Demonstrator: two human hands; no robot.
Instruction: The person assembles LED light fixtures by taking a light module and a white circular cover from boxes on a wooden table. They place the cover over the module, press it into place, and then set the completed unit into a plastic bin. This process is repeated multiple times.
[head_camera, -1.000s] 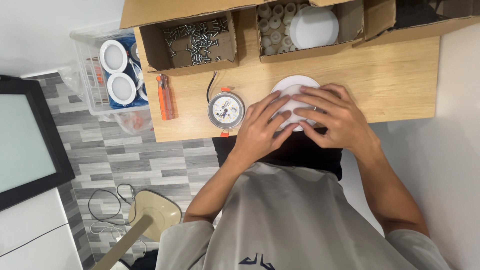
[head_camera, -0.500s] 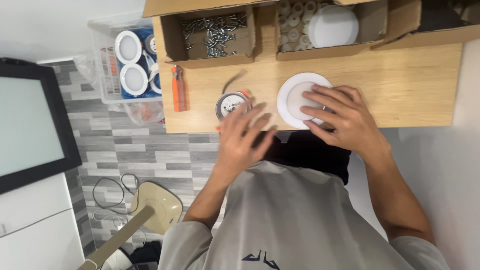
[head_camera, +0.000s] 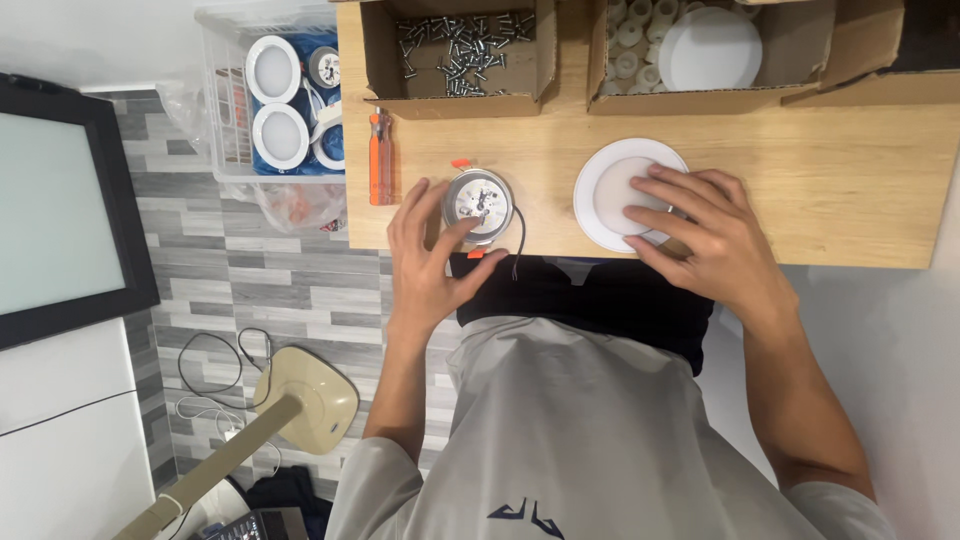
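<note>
- Lamp body (head_camera: 479, 203), the round metal unit with a black wire, sits near the front edge of the wooden table (head_camera: 850, 190), apart from the white round cover (head_camera: 628, 193) beside it, so the two are not yet joined.
- Left hand (head_camera: 428, 262) curls loosely around the lamp body, fingers touching, not clamped.
- Right hand (head_camera: 700, 240) lies flat and open on the cover.
- Box of screws (head_camera: 460, 45) and orange screwdriver (head_camera: 380, 157) lie untouched.
- Cover's near rim is hidden under fingers; the lamp's inner parts are too small to read.

On the table (head_camera: 850, 190), the metal housing (head_camera: 478, 204) lies left of the round cover (head_camera: 610, 195).
</note>
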